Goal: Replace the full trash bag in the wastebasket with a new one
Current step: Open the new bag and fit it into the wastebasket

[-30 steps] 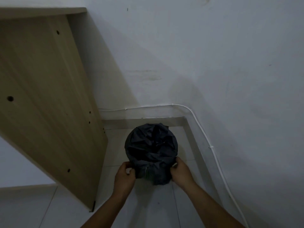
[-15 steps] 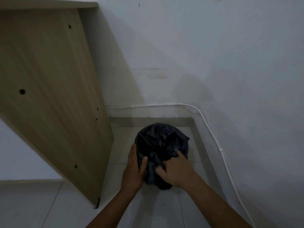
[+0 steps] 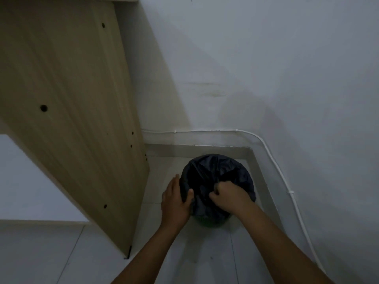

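Head view looks steeply down into a dim room corner, and the round wastebasket (image 3: 211, 221) standing on the pale tiled floor (image 3: 205, 261) serves as the landmark here. Only a sliver of its green lower wall shows, because a crumpled black plastic trash bag (image 3: 213, 171) covers its mouth and hangs over the rim on all visible sides. The left hand (image 3: 176, 203) lies against the wastebasket's left side, fingers straight along the bag and the thumb pressing over the rim onto the plastic. The right hand (image 3: 230, 196) sits on the near right part of the bag top, fingers curled tight and pinching a gathered fold of the black plastic. Both forearms reach in from the near edge. Left of the wastebasket, close but apart from it, stands a tall light wooden side panel (image 3: 71, 103) with small drilled holes. Behind the wastebasket and along its right side runs a grey skirting strip at the foot of the white wall (image 3: 266, 58), and above that a thin white cable (image 3: 274, 160) is clipped to the wall, bending round the corner
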